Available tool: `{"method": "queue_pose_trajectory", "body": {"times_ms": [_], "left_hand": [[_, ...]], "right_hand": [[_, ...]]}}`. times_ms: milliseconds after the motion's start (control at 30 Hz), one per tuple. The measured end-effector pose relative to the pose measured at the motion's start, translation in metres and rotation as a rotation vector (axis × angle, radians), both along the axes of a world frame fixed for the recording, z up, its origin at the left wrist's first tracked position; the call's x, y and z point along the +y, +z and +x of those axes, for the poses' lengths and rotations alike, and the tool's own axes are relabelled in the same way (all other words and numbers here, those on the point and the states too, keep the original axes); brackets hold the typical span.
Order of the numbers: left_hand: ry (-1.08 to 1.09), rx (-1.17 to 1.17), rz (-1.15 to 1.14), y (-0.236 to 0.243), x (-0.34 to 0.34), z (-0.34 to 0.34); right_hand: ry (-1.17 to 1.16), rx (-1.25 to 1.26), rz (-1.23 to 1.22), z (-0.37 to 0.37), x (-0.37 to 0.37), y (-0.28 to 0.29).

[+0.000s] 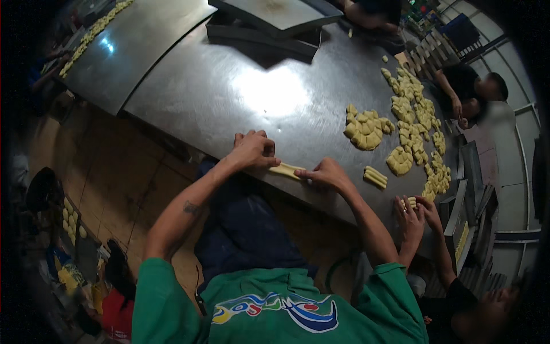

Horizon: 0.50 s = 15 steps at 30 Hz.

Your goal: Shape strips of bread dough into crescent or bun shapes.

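Note:
A short strip of pale yellow dough (pixel 286 170) lies along the near edge of the steel table, stretched between my two hands. My left hand (pixel 252 150) has its fingers curled, with the fingertips on the strip's left end. At the other end, my right hand (pixel 327 175) presses its thumb onto the dough, its remaining fingers bent and partly hidden. To the right of my right hand sits a small group of dough rolls (pixel 375 177) laid side by side. Beyond it are a round cluster of dough pieces (pixel 368 127) and a smaller clump (pixel 399 161).
Many dough pieces (pixel 408 114) spread along the right side of the steel table (pixel 189 109). A metal box with trays (pixel 263 37) stands at the far side. At the right, a co-worker's hands (pixel 409 218) hold dough rolls close to my right arm. Other people work around the tables.

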<state>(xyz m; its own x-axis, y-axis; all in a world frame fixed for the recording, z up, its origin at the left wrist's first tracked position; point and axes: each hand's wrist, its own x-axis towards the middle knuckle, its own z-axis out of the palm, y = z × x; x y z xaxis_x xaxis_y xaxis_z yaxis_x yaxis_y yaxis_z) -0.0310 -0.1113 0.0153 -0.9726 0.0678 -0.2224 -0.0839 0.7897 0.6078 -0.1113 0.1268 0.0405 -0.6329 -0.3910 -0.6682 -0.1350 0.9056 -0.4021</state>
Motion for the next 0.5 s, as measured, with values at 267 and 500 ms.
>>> {"method": "queue_pose_trajectory", "body": {"times_ms": [267,500], "left_hand": [[0.089,0.147,-0.092,-0.006,0.010,-0.001],[-0.008,0.122,-0.092,0.000,0.011,-0.001]], "right_hand": [[-0.033,0.330,0.101,0.000,-0.010,-0.004],[0.284,0.379,-0.087,-0.003,0.002,-0.012]]}}
